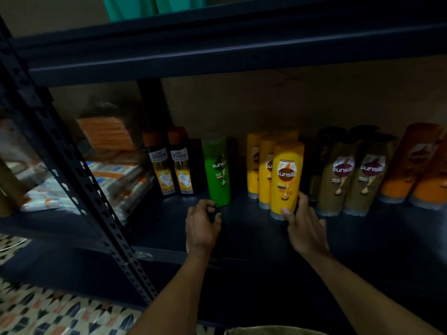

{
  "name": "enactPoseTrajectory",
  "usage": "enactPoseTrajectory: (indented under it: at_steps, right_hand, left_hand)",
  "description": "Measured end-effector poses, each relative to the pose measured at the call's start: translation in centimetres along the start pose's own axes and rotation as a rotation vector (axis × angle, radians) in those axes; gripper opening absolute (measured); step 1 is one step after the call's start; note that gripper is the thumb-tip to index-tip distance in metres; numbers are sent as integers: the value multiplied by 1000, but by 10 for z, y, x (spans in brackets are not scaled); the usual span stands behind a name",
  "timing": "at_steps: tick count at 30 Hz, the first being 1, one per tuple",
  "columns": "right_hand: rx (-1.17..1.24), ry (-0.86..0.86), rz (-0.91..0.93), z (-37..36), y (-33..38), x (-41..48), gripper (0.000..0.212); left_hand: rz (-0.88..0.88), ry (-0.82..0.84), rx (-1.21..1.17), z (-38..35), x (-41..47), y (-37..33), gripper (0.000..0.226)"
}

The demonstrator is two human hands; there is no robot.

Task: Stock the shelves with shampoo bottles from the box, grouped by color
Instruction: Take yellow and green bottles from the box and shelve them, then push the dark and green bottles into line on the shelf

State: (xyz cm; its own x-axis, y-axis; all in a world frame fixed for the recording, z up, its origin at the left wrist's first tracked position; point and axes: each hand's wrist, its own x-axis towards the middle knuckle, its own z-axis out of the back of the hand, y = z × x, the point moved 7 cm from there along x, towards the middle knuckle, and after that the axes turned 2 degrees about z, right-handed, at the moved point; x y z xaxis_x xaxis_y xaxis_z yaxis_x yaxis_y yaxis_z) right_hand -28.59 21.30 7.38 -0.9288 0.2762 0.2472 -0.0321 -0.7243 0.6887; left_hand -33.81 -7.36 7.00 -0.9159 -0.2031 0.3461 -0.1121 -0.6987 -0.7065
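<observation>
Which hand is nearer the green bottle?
Left. The left hand holds the green bottle at its base; the right hand grips the front yellow bottle, off to its right.

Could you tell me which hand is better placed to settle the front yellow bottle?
Probably right: the right hand grips the front yellow bottle low down; the left hand is at the green bottle.

stacked packets (pixel 116 180) lie under an orange box (pixel 106 134), patterned floor tiles (pixel 48 315) below.
</observation>
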Motion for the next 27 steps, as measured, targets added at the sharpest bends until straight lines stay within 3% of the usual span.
enactPoseTrajectory:
  at_steps: [6, 16, 22, 27]
  right_hand:
    - [-38, 7, -1, -1, 0, 1, 49]
    - [164, 33, -3, 15, -8, -38, 70]
    - [141, 42, 38, 31, -6, -83, 59]
    - [165, 36, 68, 47, -1, -137, 63]
  left_hand:
    - [6, 10, 13, 1, 0, -2, 30]
    - [3, 55, -19, 20, -35, -12, 31]
    - [-30, 114, -50, 32, -83, -18, 29]
    - [-173, 124, -149, 50, -129, -37, 31]
